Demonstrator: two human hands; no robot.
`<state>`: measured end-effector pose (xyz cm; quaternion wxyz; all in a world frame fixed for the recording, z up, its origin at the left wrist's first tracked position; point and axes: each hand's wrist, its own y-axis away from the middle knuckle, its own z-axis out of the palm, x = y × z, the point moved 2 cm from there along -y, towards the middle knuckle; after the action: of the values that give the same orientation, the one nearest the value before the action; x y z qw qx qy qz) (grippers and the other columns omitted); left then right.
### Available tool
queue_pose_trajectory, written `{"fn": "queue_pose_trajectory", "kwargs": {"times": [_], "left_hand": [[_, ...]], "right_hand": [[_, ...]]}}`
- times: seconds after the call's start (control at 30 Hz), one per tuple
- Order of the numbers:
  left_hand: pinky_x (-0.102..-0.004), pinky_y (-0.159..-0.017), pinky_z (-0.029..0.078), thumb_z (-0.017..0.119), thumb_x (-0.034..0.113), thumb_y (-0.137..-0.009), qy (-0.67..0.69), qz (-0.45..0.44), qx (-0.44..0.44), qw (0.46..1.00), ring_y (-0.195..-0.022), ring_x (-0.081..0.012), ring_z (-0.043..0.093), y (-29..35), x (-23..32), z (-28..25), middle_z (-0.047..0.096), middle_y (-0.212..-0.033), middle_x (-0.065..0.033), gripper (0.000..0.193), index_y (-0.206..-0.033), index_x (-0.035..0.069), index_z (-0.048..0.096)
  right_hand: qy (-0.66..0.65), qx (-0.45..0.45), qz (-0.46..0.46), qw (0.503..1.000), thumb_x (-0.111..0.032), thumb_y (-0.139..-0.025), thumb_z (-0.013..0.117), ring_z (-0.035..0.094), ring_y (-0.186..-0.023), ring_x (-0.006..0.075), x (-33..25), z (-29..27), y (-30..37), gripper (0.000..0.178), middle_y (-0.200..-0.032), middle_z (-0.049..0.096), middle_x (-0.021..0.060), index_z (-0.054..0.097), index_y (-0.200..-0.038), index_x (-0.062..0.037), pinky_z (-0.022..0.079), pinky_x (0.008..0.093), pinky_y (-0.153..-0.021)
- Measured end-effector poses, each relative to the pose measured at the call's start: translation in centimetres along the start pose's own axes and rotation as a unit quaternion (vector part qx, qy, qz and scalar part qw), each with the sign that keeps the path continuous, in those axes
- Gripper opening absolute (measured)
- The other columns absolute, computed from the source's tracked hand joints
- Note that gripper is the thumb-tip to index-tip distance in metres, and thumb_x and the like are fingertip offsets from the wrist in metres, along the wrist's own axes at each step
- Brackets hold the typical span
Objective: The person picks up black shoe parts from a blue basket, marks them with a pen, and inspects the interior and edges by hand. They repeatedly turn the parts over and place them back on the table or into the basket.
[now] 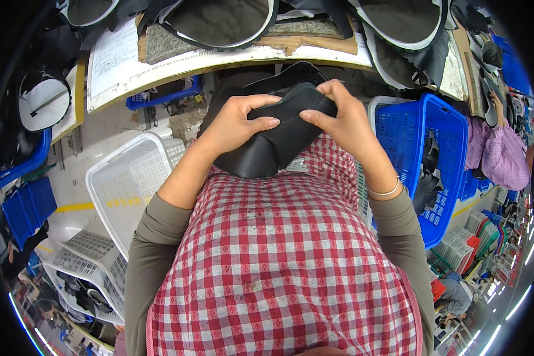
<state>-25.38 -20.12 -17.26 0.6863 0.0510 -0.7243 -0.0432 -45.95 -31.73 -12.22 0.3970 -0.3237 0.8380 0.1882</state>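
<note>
A black shoe upper [252, 155], smooth and leather-like, is held up before my chest, over the red-and-white checked apron. My left hand [234, 123] grips its top edge on the left, thumb lying on the face turned toward me and the other fingers behind. On the opposite side, my right hand [344, 121] pinches the edge the same way, thumb pressed near a line of stitching. Between the two thumbs the material bends, and its lower part hangs in a fold. Behind it, more black material shows, partly hidden.
Ahead is a worktable edge [219, 63] bearing several black pieces with white rims [225, 44]. A white basket [104, 196] stands at my left; a blue basket [448, 127] with black pieces is at my right. Farther right, a person in a pinkish checked sleeve [507, 157] works.
</note>
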Motion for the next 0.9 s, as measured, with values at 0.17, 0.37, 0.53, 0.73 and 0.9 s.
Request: {"fn": "queue_pose_trajectory", "kwargs": {"times": [0.17, 0.37, 0.53, 0.73, 0.9], "left_hand": [[-0.0303, -0.098, 0.053, 0.080, 0.005, -0.086, 0.023, -0.025, -0.010, 0.999, -0.106, -0.0140, 0.068, -0.4, 1.0, -0.4, 0.076, -0.119, -0.0098, 0.041, -0.126, -0.003, 0.071], [-0.0302, -0.100, 0.052, 0.080, 0.004, -0.086, 0.012, -0.022, -0.011, 1.000, -0.110, -0.0151, 0.068, -1.4, 1.4, -0.3, 0.075, -0.120, -0.0095, 0.041, -0.125, -0.002, 0.072], [-0.0297, -0.099, 0.053, 0.079, 0.003, -0.087, 0.041, -0.033, 0.011, 0.999, -0.109, -0.0154, 0.069, -1.1, 1.0, 0.0, 0.076, -0.119, -0.0103, 0.038, -0.124, -0.002, 0.073], [-0.0308, -0.102, 0.052, 0.078, 0.003, -0.087, 0.065, -0.028, -0.009, 0.997, -0.113, -0.0160, 0.068, -0.8, 0.5, -0.1, 0.074, -0.124, -0.0094, 0.043, -0.129, -0.001, 0.071], [-0.0302, -0.101, 0.053, 0.078, 0.000, -0.088, 0.081, -0.046, -0.012, 0.996, -0.113, -0.0158, 0.069, -0.9, 0.8, -0.1, 0.074, -0.125, -0.0098, 0.043, -0.130, -0.001, 0.071]], "right_hand": [[-0.074, 0.016, 0.031, 0.997, -0.013, -0.088, 0.084, 0.059, -0.088, 0.0080, 0.7, -0.1, 0.5, 0.026, -0.091, 0.067, 0.0008, 0.063, -0.099, -0.0024, 0.050, 0.0264, -0.080], [-0.140, 0.021, 0.011, 0.990, -0.017, -0.091, 0.081, 0.064, -0.088, 0.0136, 1.5, 0.3, 0.7, 0.024, -0.095, 0.070, 0.0073, 0.064, -0.101, -0.0036, 0.052, 0.0313, -0.082], [-0.136, 0.028, 0.022, 0.990, -0.018, -0.092, 0.080, 0.068, -0.095, 0.0162, 2.0, 0.2, 0.3, 0.031, -0.100, 0.072, 0.0094, 0.060, -0.109, -0.0012, 0.053, 0.0315, -0.085], [-0.135, 0.010, 0.020, 0.991, -0.019, -0.092, 0.081, 0.069, -0.102, 0.0192, 1.9, -0.1, -0.1, 0.043, -0.102, 0.072, 0.0126, 0.055, -0.119, 0.0012, 0.055, 0.0322, -0.088], [-0.210, -0.049, 0.068, 0.974, -0.010, -0.096, 0.076, 0.063, -0.100, 0.0096, 1.6, -0.5, -0.3, 0.033, -0.103, 0.070, 0.0048, 0.058, -0.121, -0.0003, 0.052, 0.0276, -0.087]]}}
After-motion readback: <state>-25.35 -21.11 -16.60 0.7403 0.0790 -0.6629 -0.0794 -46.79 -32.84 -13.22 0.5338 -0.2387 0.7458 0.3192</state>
